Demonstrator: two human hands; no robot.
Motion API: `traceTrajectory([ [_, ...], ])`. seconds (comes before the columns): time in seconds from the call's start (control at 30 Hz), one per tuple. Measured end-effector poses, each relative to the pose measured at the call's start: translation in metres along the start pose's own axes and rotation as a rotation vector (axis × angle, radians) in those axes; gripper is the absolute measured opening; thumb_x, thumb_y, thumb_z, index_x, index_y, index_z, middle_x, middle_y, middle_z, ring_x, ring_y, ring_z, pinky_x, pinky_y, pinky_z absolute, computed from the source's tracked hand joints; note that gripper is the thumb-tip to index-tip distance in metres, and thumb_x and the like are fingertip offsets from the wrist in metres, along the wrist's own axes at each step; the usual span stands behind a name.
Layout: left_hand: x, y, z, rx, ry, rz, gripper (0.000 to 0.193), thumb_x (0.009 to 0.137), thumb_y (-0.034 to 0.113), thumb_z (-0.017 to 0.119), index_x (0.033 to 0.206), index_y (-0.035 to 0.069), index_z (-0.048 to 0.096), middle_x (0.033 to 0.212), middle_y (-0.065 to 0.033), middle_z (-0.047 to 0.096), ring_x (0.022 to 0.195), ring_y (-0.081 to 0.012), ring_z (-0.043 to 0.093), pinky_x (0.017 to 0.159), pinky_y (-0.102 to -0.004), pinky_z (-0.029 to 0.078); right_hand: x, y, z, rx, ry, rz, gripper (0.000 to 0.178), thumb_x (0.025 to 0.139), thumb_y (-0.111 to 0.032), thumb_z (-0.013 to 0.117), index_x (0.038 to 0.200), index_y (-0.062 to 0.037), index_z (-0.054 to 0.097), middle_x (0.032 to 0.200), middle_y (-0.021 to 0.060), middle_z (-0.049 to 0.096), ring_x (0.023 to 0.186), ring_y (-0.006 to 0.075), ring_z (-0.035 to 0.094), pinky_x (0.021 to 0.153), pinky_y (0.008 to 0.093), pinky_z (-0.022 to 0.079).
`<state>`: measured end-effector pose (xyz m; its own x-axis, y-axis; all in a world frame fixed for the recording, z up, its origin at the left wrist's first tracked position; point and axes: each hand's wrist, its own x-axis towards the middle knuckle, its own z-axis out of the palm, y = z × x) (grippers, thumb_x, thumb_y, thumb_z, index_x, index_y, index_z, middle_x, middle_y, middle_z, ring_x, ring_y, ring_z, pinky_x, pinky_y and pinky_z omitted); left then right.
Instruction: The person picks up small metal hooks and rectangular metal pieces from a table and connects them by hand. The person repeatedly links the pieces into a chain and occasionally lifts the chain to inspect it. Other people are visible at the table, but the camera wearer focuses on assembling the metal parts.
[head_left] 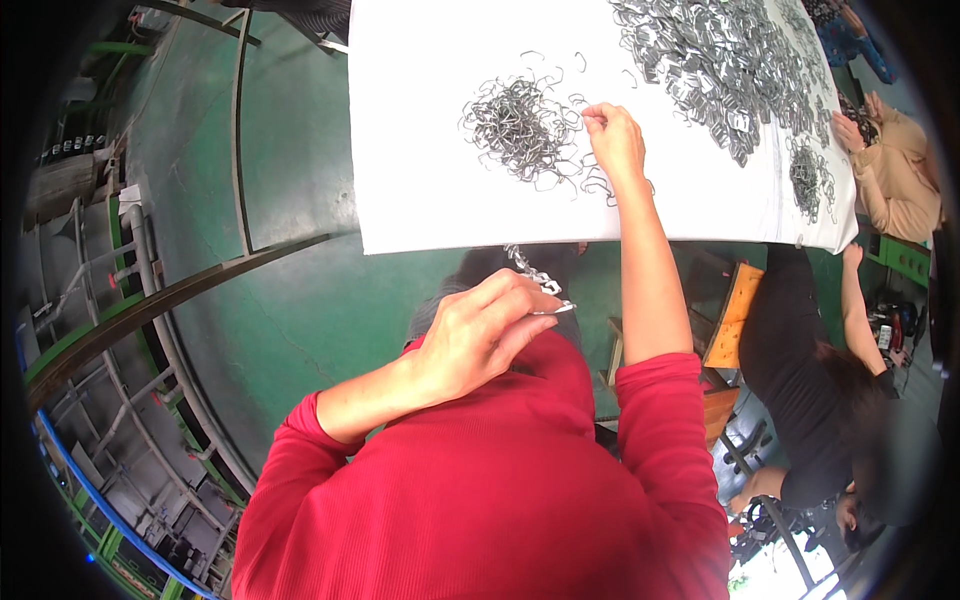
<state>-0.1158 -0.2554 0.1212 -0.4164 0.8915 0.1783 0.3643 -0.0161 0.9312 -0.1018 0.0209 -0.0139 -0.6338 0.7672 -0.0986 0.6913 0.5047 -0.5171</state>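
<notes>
My left hand is closed in front of my body, with a silver metal piece pinched between thumb and finger. A chain of silver metal links runs from this hand toward the table's near edge. Over the white table, my right hand reaches to the right side of a heap of bent wire hooks. Its thumb and fingertips come together in a pinch beside a few loose hooks. Whatever lies between those fingertips is too small to make out.
A larger spread of flat metal links covers the table's far right, with a small pile of dark pieces near the right edge. Other people sit along the right side; one wears a tan top. Metal rails stand at left.
</notes>
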Motion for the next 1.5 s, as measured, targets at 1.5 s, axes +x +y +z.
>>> traceTrajectory([
  [1.5,-0.005,0.017,0.014,-0.112,-0.002,-0.014,0.019,0.075,-0.003,0.070,0.092,-0.001,0.064,0.088,-0.0104,0.064,0.076,-0.0193,0.061,0.066,-0.0300,0.051,0.023,-0.029,0.012,-0.097,-0.146,0.118,0.021,0.078,-0.031,0.067,0.086,-0.0113,0.068,0.088,0.0082,0.068,0.087,0.0244,0.064,0.075,0.0371,0.049],
])
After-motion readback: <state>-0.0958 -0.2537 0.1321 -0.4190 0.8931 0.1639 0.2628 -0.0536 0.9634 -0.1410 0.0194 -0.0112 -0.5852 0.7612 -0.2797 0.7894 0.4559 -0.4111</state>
